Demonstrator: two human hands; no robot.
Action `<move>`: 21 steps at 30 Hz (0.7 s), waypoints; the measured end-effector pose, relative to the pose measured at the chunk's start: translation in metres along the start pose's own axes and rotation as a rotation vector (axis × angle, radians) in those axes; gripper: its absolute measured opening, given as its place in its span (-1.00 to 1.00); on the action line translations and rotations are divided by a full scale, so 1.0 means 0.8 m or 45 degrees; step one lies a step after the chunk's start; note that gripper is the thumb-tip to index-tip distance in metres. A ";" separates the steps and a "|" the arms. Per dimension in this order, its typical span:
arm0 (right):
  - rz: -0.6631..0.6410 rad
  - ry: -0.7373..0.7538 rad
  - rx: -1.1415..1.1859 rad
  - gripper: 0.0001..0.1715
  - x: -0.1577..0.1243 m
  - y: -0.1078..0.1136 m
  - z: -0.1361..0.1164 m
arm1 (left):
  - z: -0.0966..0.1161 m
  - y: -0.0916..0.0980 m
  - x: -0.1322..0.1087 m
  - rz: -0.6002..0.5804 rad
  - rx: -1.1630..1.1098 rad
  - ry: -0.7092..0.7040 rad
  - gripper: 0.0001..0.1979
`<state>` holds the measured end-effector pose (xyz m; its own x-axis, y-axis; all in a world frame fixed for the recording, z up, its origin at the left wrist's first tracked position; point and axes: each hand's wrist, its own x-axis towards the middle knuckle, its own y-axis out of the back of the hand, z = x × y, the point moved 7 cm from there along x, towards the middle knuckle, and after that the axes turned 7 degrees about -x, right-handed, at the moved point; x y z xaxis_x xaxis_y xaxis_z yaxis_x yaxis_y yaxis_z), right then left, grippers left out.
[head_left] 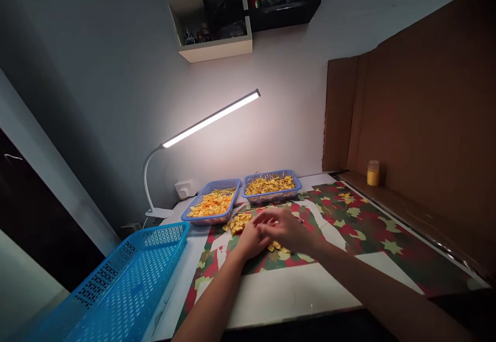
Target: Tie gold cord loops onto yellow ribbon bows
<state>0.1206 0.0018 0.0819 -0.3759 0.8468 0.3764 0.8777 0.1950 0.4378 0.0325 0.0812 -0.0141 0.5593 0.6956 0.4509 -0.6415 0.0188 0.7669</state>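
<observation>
My left hand (251, 239) and my right hand (285, 229) meet over the middle of the table, fingers curled in and touching. Whatever they pinch is hidden behind the fingers and too small to name. A small heap of shiny gold ribbon-like pieces (238, 223) lies just past my left hand. More yellow-gold pieces (279, 248) lie beneath my right hand. Behind them, one blue-violet basket (235, 202) holds pale orange-gold folded pieces (211, 205). Beside it, a second basket (299, 185) is filled with thin, tangled gold strips (271, 183).
A large bright-blue perforated basket (155, 275) stands at the left. A lit desk lamp (211, 118) arches over the table. Cardboard panels (422, 99) border the right side, near a small jar (373, 174) with yellow contents. Patterned camouflage sheeting (387, 238) covers much of the table.
</observation>
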 end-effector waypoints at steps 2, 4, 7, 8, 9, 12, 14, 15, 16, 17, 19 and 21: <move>0.232 -0.173 -0.489 -0.88 0.018 0.028 0.062 | 0.007 -0.006 0.000 -0.101 0.018 -0.080 -0.80; 0.265 -0.276 -0.593 -0.92 0.025 0.036 0.117 | 0.011 -0.011 0.000 -0.158 0.042 -0.128 -0.78; 0.262 -0.338 -0.615 -0.91 0.018 0.036 0.165 | 0.009 -0.015 0.001 -0.170 0.043 -0.123 -0.83; 0.257 -0.342 -0.609 -0.91 0.015 0.035 0.171 | 0.008 -0.016 0.002 -0.156 0.034 -0.114 -0.87; 0.255 -0.336 -0.599 -0.90 0.011 0.033 0.174 | 0.007 -0.015 0.002 -0.132 0.019 -0.101 -0.90; 0.279 -0.281 -0.552 -0.86 0.005 0.029 0.170 | 0.004 -0.009 0.003 -0.023 -0.064 -0.032 -0.89; 0.299 -0.232 -0.500 -0.84 0.003 0.027 0.162 | 0.000 -0.002 0.003 0.087 -0.151 0.048 -0.85; 0.310 -0.208 -0.469 -0.83 0.003 0.025 0.159 | -0.002 0.002 0.002 0.143 -0.199 0.088 -0.84; 0.322 -0.187 -0.435 -0.81 0.002 0.024 0.156 | -0.004 0.005 0.002 0.193 -0.250 0.123 -0.82; 0.335 -0.170 -0.400 -0.78 0.002 0.023 0.154 | -0.007 0.006 0.002 0.226 -0.304 0.152 -0.81; 0.364 -0.151 -0.321 -0.73 0.001 0.022 0.153 | -0.011 0.005 0.002 0.247 -0.411 0.190 -0.80; 0.379 -0.148 -0.233 -0.74 0.000 0.021 0.156 | -0.014 0.002 0.001 0.238 -0.498 0.213 -0.79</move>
<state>0.1722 0.0671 -0.0124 -0.0665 0.9056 0.4189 0.8720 -0.1513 0.4655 0.0263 0.0901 -0.0175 0.3434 0.8187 0.4601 -0.8911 0.1294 0.4349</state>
